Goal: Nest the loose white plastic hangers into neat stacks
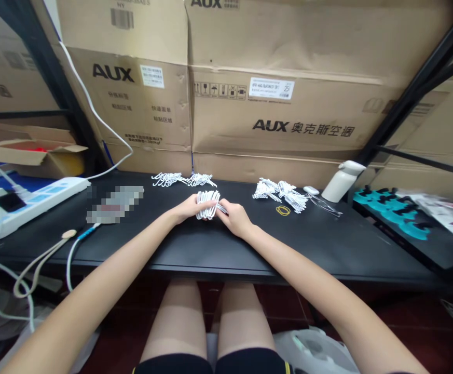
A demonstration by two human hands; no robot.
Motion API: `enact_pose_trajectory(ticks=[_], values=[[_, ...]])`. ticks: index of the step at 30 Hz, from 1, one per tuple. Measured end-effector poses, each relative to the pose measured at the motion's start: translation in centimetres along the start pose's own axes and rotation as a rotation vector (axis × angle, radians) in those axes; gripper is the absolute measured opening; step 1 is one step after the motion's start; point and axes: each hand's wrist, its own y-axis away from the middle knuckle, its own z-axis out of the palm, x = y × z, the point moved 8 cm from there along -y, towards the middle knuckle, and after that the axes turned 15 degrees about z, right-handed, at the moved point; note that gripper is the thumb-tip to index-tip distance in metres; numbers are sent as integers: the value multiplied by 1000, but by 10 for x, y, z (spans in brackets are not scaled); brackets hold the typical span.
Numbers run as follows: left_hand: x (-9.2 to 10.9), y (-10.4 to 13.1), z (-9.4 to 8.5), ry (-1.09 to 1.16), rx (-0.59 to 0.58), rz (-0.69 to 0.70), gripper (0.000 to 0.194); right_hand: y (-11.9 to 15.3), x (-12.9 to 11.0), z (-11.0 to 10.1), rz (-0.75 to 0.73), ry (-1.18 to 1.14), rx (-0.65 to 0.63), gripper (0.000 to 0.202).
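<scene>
Both left hand (186,209) and right hand (235,217) had fingers clamped on white hooks (207,197) mid-frame (apparently evening them); the next move seemingly called for steady grip.

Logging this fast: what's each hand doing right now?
Left hand: closed, holding white hooks.
Right hand: closed, holding the same bundle at its right end.

Head-worn view — forward and down, near the desk (218,252).
</scene>
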Motion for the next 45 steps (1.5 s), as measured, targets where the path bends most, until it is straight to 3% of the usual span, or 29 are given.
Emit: enact_pose_trajectory(ticks=[30, 39, 45], values=[[2, 0, -5, -15, 52, 12, 37, 0, 1, -3, 26, -59, 15, 18], [5, 0, 2, 18, 12, 3, 39, 0, 1, -3, 23, -77, 23, 19], [2, -2, -6, -61, 64, 52, 41, -1, 2, -3, 23, -67, 17, 18]])
